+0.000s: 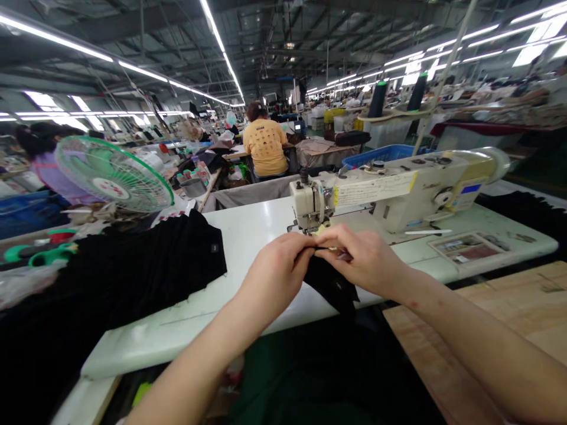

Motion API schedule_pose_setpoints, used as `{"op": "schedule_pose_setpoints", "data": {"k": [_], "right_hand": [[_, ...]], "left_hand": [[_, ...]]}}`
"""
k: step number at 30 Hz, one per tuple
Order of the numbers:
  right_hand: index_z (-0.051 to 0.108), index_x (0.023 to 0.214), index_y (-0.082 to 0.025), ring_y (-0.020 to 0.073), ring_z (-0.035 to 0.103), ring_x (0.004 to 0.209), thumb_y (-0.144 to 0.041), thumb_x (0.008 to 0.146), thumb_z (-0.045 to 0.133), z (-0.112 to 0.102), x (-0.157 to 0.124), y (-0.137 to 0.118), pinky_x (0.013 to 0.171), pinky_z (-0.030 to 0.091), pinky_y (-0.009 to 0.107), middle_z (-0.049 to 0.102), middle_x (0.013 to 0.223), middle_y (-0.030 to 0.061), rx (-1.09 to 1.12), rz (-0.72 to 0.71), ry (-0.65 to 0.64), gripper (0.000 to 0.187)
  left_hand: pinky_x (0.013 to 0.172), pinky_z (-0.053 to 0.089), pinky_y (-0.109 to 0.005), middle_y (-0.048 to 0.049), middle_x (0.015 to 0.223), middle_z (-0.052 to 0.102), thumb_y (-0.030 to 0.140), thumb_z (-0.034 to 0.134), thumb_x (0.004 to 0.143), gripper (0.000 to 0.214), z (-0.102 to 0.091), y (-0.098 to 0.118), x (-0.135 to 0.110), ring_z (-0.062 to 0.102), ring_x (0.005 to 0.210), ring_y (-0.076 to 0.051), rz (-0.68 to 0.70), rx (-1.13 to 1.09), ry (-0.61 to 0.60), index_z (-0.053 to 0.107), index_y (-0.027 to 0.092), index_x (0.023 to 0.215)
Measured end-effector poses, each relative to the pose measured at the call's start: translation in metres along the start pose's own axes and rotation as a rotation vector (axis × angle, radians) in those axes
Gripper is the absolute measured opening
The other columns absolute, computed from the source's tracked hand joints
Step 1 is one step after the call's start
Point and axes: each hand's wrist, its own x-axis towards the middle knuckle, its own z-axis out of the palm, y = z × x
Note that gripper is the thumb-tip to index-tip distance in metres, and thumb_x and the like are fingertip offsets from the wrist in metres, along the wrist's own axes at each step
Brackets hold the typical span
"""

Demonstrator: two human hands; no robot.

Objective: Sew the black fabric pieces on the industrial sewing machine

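My left hand and my right hand meet just in front of the needle end of a cream sewing machine. Both pinch the top edge of a small black fabric piece, which hangs down over the front edge of the white table. The fingers of both hands are curled closed on the cloth. The machine's needle area sits right behind my fingertips and is partly hidden by them.
A pile of black garments covers the table's left side. A green-guarded fan stands at the left. A wooden board lies at the right. A person in a yellow shirt sits ahead, back turned. Blue bin behind the machine.
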Motion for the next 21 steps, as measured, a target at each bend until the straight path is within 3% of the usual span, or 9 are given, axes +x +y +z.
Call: {"op": "schedule_pose_setpoints", "data": {"k": [2,5,8,10,14,17,21], "right_hand": [[0.059,0.104,-0.021,0.0141,0.068,0.069,-0.027,0.094,0.058,-0.003,0.003,-0.001,0.063,0.046,0.024,0.074,0.09,0.0023,0.007,0.035,-0.016,0.011],[0.06,0.106,-0.021,0.0114,0.06,0.062,-0.028,0.09,0.064,-0.008,0.006,-0.002,0.06,0.042,0.023,0.071,0.084,-0.0015,0.117,0.223,-0.046,0.019],[0.061,0.086,-0.019,0.0108,0.051,0.06,-0.034,0.086,0.066,-0.001,0.004,-0.001,0.056,0.037,0.023,0.059,0.068,-0.0049,0.347,0.47,-0.162,0.016],[0.055,0.07,-0.018,0.0105,0.045,0.059,-0.04,0.083,0.067,0.011,-0.004,0.001,0.055,0.034,0.024,0.05,0.063,-0.0056,0.514,0.584,-0.254,0.028],[0.052,0.068,-0.018,0.01,0.041,0.059,-0.042,0.081,0.067,0.039,-0.035,0.004,0.056,0.033,0.024,0.047,0.062,-0.0056,0.748,0.749,-0.355,0.032],[0.058,0.077,-0.016,0.0114,0.048,0.063,-0.041,0.082,0.067,0.049,-0.057,-0.002,0.061,0.037,0.024,0.057,0.07,-0.0034,0.857,0.848,-0.42,0.027],[0.065,0.085,-0.015,0.014,0.058,0.065,-0.041,0.089,0.057,0.046,-0.08,-0.021,0.061,0.041,0.024,0.071,0.076,0.0011,0.843,0.954,-0.527,0.027]], "left_hand": [[0.073,0.05,-0.027,-0.0018,0.083,0.072,0.01,0.057,0.087,0.015,0.0,-0.001,0.01,0.065,0.079,-0.016,-0.014,-0.008,-0.048,0.069,0.019,0.088],[0.066,0.046,-0.026,0.0007,0.076,0.067,0.011,0.058,0.085,0.012,-0.003,0.0,0.016,0.061,0.072,-0.014,-0.039,-0.02,-0.056,0.063,0.019,0.078],[0.063,0.044,-0.026,0.0009,0.076,0.064,0.015,0.055,0.086,0.009,-0.013,0.005,0.017,0.058,0.07,-0.014,-0.055,0.004,0.062,0.059,0.019,0.08],[0.067,0.045,-0.027,0.0,0.08,0.063,0.017,0.053,0.088,0.007,-0.022,0.006,0.016,0.059,0.075,-0.015,-0.049,0.073,0.176,0.057,0.019,0.083],[0.079,0.046,-0.031,-0.002,0.088,0.064,0.019,0.051,0.09,0.005,-0.034,-0.007,0.022,0.06,0.086,-0.018,-0.038,0.252,0.326,0.055,0.02,0.087],[0.081,0.046,-0.033,-0.0039,0.091,0.064,0.021,0.049,0.091,0.006,-0.024,-0.035,0.029,0.06,0.089,-0.021,-0.089,0.303,0.276,0.054,0.021,0.089],[0.085,0.046,-0.035,-0.0082,0.099,0.065,0.021,0.043,0.095,0.013,0.022,-0.08,0.028,0.06,0.096,-0.023,-0.28,0.267,0.04,0.055,0.02,0.093]]}}
